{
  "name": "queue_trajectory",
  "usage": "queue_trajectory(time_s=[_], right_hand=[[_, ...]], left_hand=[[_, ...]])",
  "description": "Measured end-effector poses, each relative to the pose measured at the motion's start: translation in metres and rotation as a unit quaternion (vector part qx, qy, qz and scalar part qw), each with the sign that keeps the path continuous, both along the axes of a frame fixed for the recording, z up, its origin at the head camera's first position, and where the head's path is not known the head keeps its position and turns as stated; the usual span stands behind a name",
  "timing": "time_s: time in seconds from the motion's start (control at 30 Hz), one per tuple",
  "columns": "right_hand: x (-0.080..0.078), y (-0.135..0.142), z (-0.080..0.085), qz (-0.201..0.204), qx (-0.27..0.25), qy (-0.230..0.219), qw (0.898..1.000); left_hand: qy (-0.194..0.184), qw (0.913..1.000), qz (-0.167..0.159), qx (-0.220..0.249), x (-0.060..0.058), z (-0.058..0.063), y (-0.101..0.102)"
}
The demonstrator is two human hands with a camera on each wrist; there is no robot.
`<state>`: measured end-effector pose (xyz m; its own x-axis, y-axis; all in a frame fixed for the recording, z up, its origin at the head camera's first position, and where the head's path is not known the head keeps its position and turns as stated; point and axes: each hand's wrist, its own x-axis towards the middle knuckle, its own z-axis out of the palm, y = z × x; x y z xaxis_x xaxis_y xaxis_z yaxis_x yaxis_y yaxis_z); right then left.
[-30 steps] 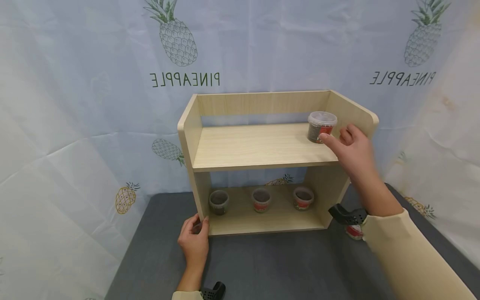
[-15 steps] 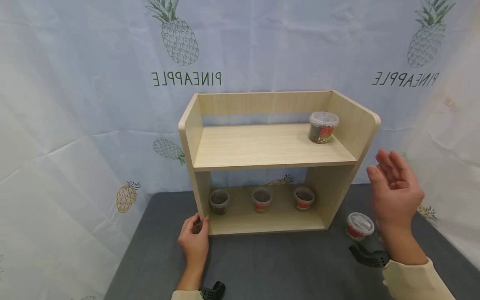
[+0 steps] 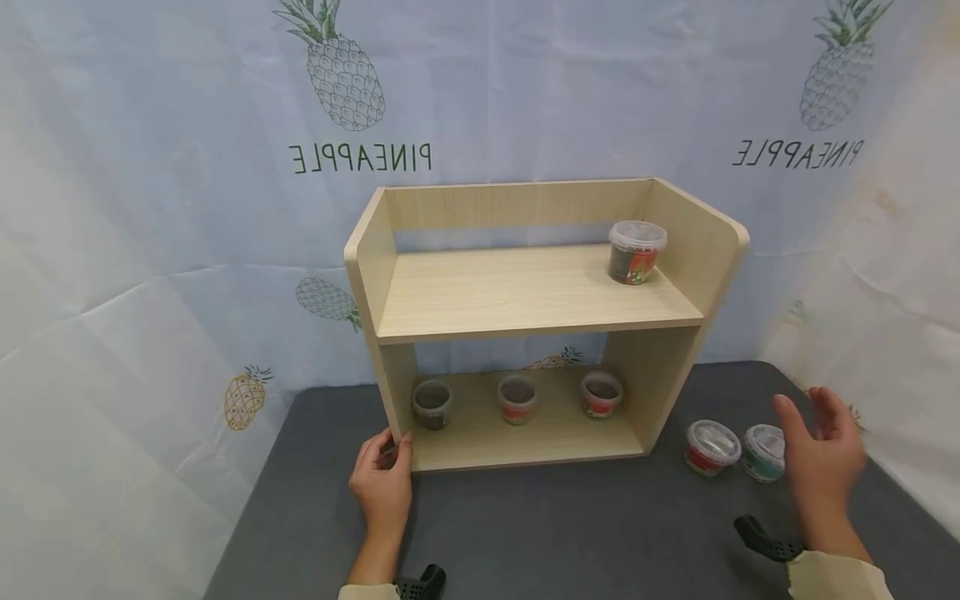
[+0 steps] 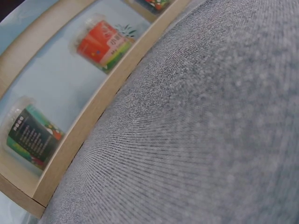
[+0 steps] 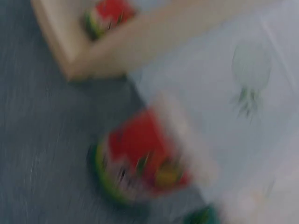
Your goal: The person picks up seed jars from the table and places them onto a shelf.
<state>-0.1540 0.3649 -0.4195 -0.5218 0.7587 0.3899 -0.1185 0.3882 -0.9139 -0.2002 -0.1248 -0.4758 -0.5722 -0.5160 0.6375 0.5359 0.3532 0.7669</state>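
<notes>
At the two-tier wooden shelf point(image 3: 540, 292), my left hand point(image 3: 382, 483) grips the lower front left corner, thumb over the side panel's edge, fingers outside. A small curved rim shows between thumb and fingers. My right hand point(image 3: 825, 454) is in the air at the right, fingers apart and loosely bent, with nothing in it. Just left of it, a red-labelled lidded tub point(image 3: 712, 448) and a green-labelled lidded tub point(image 3: 765, 453) stand on the table. The right wrist view shows the red tub point(image 5: 145, 158) close and blurred.
On the upper tier, one tub point(image 3: 636, 252) stands near the right panel. The lower tier bears a dark-labelled tub point(image 3: 432, 405), a middle red tub point(image 3: 517, 400) and a right red tub point(image 3: 601, 395). A pineapple-print cloth point(image 3: 150, 167) hangs behind the grey table point(image 3: 540, 533).
My right hand has left the tub on the upper tier and moved right and down towards the tubs on the table. My left hand has stayed at the shelf corner.
</notes>
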Motion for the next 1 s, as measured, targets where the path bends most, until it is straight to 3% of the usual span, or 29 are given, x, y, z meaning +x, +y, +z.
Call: queue_trajectory(time_s=[0.23,0.4,0.6,0.73,1.0], right_hand=[[0.000,0.024,-0.029,-0.021,-0.023,-0.143,0.989],[-0.002,0.034,-0.041,0.019,-0.054,-0.234,0.971],[-0.003,0.041,-0.054,0.061,-0.031,-0.307,0.949],[-0.003,0.043,-0.060,0.069,-0.008,-0.340,0.938],[-0.010,0.042,-0.065,0.066,0.009,-0.318,0.946]], left_hand=[[0.003,1.0000,0.001,-0.004,0.000,0.000,0.000],[0.003,1.0000,0.002,-0.003,-0.001,-0.001,-0.001],[0.002,1.0000,-0.006,0.003,0.000,-0.003,0.001],[0.002,1.0000,-0.008,0.005,-0.001,-0.003,0.002],[0.011,0.9998,-0.006,0.015,-0.003,-0.001,0.000]])
